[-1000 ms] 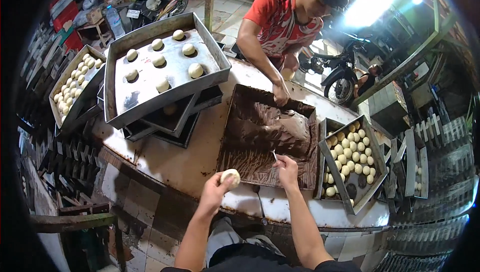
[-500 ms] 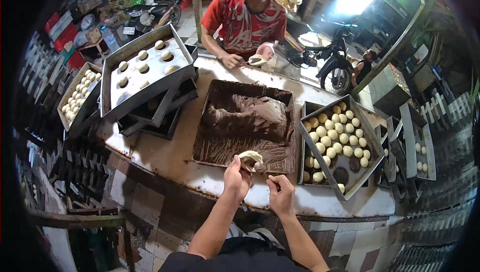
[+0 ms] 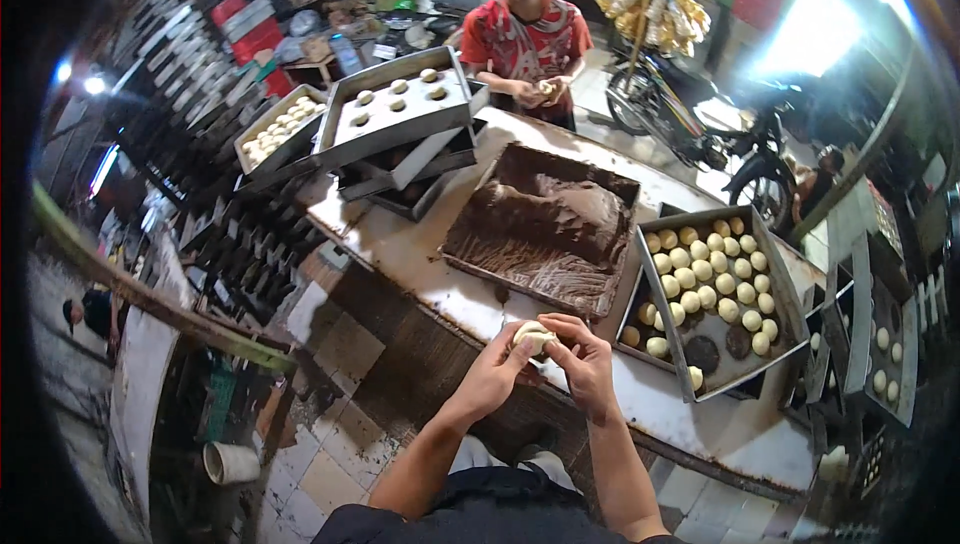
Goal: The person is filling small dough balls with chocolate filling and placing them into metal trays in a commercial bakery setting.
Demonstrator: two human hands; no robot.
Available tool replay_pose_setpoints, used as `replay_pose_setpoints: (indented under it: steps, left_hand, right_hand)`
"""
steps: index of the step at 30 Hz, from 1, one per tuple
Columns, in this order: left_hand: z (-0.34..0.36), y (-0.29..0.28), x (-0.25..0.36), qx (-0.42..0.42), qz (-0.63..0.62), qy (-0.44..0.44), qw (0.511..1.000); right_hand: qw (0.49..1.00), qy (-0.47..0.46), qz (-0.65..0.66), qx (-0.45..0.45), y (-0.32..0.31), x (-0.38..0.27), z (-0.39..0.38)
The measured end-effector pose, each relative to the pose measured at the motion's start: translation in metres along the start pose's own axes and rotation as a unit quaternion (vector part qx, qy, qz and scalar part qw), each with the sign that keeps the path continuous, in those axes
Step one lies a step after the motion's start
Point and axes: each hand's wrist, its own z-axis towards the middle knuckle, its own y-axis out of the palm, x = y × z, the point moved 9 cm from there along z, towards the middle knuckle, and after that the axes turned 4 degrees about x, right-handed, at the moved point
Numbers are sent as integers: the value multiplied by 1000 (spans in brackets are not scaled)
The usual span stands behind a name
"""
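Note:
Just in front of the table's near edge, both my hands close round a pale ball of dough (image 3: 533, 336). My left hand (image 3: 497, 372) cups it from the left, thumb on the near side. From the right, my right hand (image 3: 588, 362) presses its fingers and thumb against the dough. The underside of the ball is hidden by my fingers. Beyond my hands lies a rectangular tray (image 3: 515, 289) of thick brown filling (image 3: 575, 209), heaped at the far side and scraped thin nearer me. To the right, a metal tray (image 3: 752, 374) holds several round dough balls (image 3: 707, 296).
Across the table (image 3: 415, 279) a person in a red shirt (image 3: 527, 39) handles dough. Stacked trays (image 3: 395, 109) with dough balls stand at the left, more trays (image 3: 880, 334) at the far right. Motorbikes (image 3: 745, 149) are parked behind. A white bucket (image 3: 232, 464) is on the left.
My right hand has come over to join the left on the dough, which was an open piece with brown filling and is now gathered into a ball. The view has turned.

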Motion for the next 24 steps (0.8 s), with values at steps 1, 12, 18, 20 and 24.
replay_pose_setpoints:
  steps: [1,12,18,20,24]
  left_hand:
    - [-11,-13,7,35,72,33,996]
    - [-188,-84,32,231,164,350,893]
    - [-307,-175,-38,359,-10,260,896]
    - [-336,-189,-65,366,-30,241,898]
    - [-397,-171,-73,395,12,267,879]
  right_hand:
    - [1000,-2,6,-16,16,-3,-3]
    - [983,103,124,-83,138,45,-85]
    - [967,39,-110,-225,253,49,-183]
    - [959,11,-133,-250,277,54,-217]
    - [966,119,-113,-200,289,76,-256]
